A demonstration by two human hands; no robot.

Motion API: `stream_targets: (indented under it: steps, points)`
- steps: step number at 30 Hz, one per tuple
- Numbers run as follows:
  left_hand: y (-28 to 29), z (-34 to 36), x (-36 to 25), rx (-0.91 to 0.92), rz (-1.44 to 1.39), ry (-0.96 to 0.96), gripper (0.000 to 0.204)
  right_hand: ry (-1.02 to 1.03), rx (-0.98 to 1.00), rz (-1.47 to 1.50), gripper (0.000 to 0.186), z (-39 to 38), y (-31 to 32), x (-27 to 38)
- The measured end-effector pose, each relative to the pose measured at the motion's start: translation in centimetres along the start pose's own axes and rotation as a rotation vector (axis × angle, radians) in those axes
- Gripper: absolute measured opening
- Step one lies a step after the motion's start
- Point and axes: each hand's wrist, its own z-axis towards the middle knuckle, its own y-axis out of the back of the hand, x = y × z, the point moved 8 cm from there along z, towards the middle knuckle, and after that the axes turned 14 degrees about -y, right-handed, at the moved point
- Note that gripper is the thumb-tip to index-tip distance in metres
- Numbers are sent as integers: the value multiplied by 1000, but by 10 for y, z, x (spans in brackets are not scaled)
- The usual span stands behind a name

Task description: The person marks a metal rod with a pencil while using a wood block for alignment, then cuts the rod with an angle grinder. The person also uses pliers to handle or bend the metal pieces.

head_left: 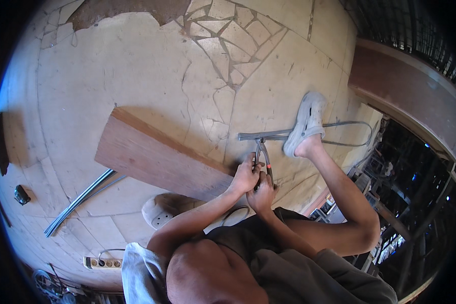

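My left hand (246, 176) and my right hand (262, 194) are closed round the handles of a pair of pincers (260, 144), one hand on each side. The handles are dark with a touch of red, and partly hidden by my fingers. Against the near side of a bundle of grey wires (275, 136) on the floor rests the pincers' head; whether its jaws have closed on a wire I cannot tell. A pale clog (309, 117) on my right foot stands across the bundle, whose wires loop out beyond it on the right.
A thick wooden beam (162, 157) lies left of my hands, with my other clog (162, 210) beside it. Further left are more grey wires (81, 201), a small black object (22, 195) and a power strip (105, 262). A brown wooden piece (403, 83) stands at the far right.
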Motion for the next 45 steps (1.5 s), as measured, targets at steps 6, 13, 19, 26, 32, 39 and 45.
stream_targets:
  steps: [6,13,19,26,32,39,45]
  points:
    - [4,-4,-13,-53,5,107,27,-12,107,160,46,-2,15,-2]
    - [-7,-2,1,-154,-277,176,24,132,-203,148,65,-11,55,2]
    - [0,-6,5,-94,-124,130,36,-203,271,110,67,-2,9,-20]
    - [20,-31,-50,-42,-56,96,40,-156,272,175,54,3,16,-14]
    - [33,-35,-83,9,-147,35,28,-175,286,188,51,4,15,-13]
    - [45,-38,-106,-18,-217,-40,25,-210,438,423,40,-2,13,-10]
    - [71,-38,-131,-87,-296,-95,24,-703,1046,1334,33,-30,23,-8]
